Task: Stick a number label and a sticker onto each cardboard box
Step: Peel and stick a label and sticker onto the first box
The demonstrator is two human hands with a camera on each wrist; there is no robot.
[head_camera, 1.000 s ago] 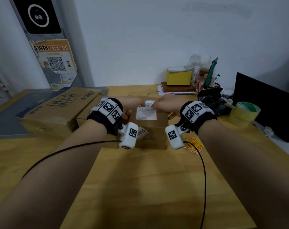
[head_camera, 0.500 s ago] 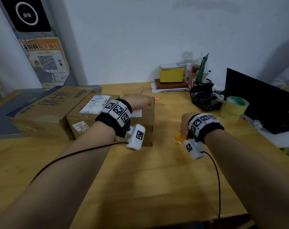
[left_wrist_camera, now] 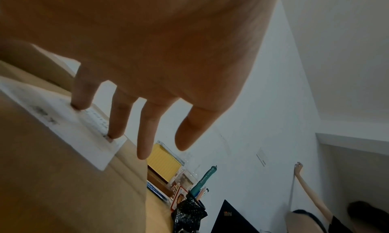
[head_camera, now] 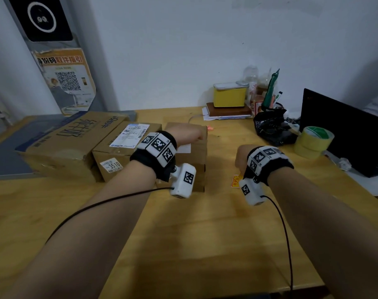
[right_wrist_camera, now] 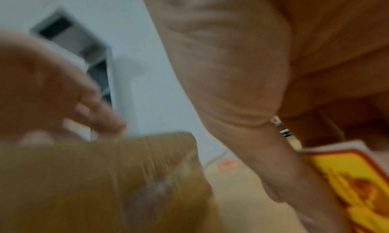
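Note:
A small cardboard box (head_camera: 200, 160) stands mid-table against a second box (head_camera: 119, 156) that bears a shipping label and a "3510" number label (head_camera: 112, 166). My left hand (head_camera: 188, 134) lies on top of the small box. Its fingers are straight, and two fingertips (left_wrist_camera: 114, 135) press a white label (left_wrist_camera: 69, 133) onto the top. My right hand (head_camera: 241, 156) is down on the table to the right, over red-and-yellow stickers (head_camera: 235, 181). In the blurred right wrist view the thumb (right_wrist_camera: 263, 145) and curled fingers close on the edge of a sticker (right_wrist_camera: 347, 178).
A large cardboard box (head_camera: 65, 143) lies at the far left. A yellow tape roll (head_camera: 313, 141), a black laptop (head_camera: 345, 134), a black bag (head_camera: 272, 128) and a yellow tin (head_camera: 230, 96) crowd the back right. Bare wooden table (head_camera: 205, 234) lies in front.
My right hand left the box top and dropped to the stickers on the table. The small box, under my left hand, slid left against the second box.

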